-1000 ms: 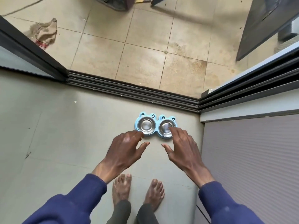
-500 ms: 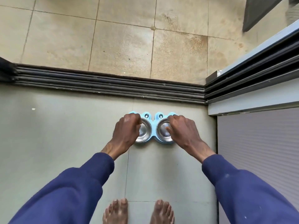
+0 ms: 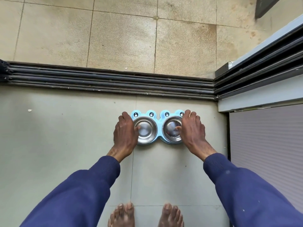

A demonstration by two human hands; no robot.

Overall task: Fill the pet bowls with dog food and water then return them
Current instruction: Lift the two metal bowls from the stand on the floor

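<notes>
Your double feeder is a blue holder (image 3: 158,127) of smooth, pale plastic. It is moulded as two rounded frog heads joined side by side, each with a pair of bulging black-and-white eyes along its far edge. A round stainless-steel dish sits in each head: the left bowl (image 3: 146,131) and the right bowl (image 3: 170,131), both polished with thin rolled rims. The left one shows only its bare, shining bottom. The right one shows dark mottled patches, and I cannot tell whether they are reflections or residue.

Your left hand (image 3: 125,133) grips the holder's left end, with the fingers curled over the outer edge and the thumb dipping inside the left bowl. Your right hand (image 3: 193,133) grips the right end the same way, its thumb inside the right bowl.

The holder lies level at the grey floor (image 3: 65,136), towards its far right corner. It is near the door track (image 3: 106,82) and not touching it. I cannot tell whether it rests on the floor or is a little raised.

The floor is smooth, matt tile with fine joints. The track is dark, ribbed metal, scuffed along its ridges. Beyond it are beige tiles (image 3: 123,38), rough and stained. A finely ribbed grey panel (image 3: 265,141) stands along the right edge. Your sleeves (image 3: 85,190) are navy knit with ribbed cuffs. Your bare feet (image 3: 122,215) stand at the near edge.
</notes>
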